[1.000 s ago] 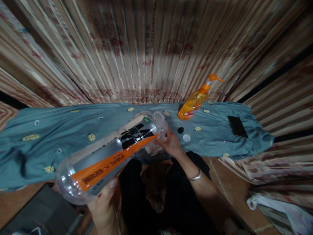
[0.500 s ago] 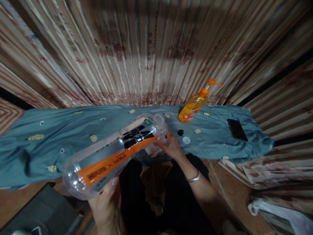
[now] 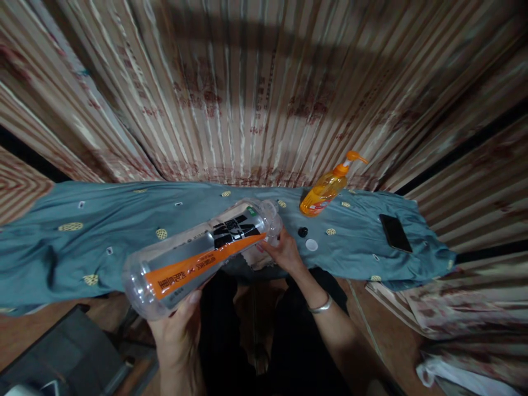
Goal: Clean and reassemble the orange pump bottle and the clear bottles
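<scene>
A large clear plastic bottle point(image 3: 198, 254) with an orange, black and silver label lies slanted in front of me, its neck toward the upper right. My left hand point(image 3: 178, 324) grips it from below near the base, thumb along the label's lower edge. At the neck end, my right hand point(image 3: 284, 252) has its fingers closed around the shoulder, partly hidden by the bottle. Under that hand a pale cloth point(image 3: 256, 258) shows on the table edge. A small black cap point(image 3: 302, 231) and a white round disc point(image 3: 312, 245) lie just right of my right hand.
A pump bottle point(image 3: 324, 192) of orange liquid stands at the back of the teal cloth-covered table point(image 3: 124, 220). A black phone point(image 3: 395, 232) lies toward the right end. Striped curtains point(image 3: 247, 99) hang behind. A dark grey box-like object point(image 3: 66, 352) sits at lower left.
The bottle's base has shifted a little right and up, with my left hand still on it. My right hand stays at the neck. The camera view has tilted slightly.
</scene>
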A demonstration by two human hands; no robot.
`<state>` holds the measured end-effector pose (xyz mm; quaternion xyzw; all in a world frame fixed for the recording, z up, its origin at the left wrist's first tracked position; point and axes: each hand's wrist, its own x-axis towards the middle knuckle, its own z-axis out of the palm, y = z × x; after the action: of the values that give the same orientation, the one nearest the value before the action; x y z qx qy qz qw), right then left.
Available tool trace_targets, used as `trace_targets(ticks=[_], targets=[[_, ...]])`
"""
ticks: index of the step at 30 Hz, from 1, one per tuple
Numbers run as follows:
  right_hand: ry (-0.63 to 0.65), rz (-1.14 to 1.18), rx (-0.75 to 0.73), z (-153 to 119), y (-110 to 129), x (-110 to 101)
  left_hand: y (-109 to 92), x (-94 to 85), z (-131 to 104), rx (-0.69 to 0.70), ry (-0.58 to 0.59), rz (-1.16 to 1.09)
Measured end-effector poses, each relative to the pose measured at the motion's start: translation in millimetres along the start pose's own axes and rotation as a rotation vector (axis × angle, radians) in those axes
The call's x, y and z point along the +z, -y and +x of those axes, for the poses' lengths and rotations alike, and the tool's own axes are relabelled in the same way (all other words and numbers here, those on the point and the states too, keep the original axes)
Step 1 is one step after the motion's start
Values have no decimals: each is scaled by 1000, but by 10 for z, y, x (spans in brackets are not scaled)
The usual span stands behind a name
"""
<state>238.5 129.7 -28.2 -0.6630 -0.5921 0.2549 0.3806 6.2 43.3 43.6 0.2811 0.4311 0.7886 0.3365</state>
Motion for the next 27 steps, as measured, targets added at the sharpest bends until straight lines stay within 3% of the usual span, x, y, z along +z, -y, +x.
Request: trace_targets(ticks=[10,22,27], targets=[[10,-24,33,-8,22,-23,78,-50,21,-30,-32,35],[6,75,62,-4,-59,17,31,7,-15,-55,-47,-8],[3,68,73,-3,-82,20,129,-165,8,-68,-38,-26]])
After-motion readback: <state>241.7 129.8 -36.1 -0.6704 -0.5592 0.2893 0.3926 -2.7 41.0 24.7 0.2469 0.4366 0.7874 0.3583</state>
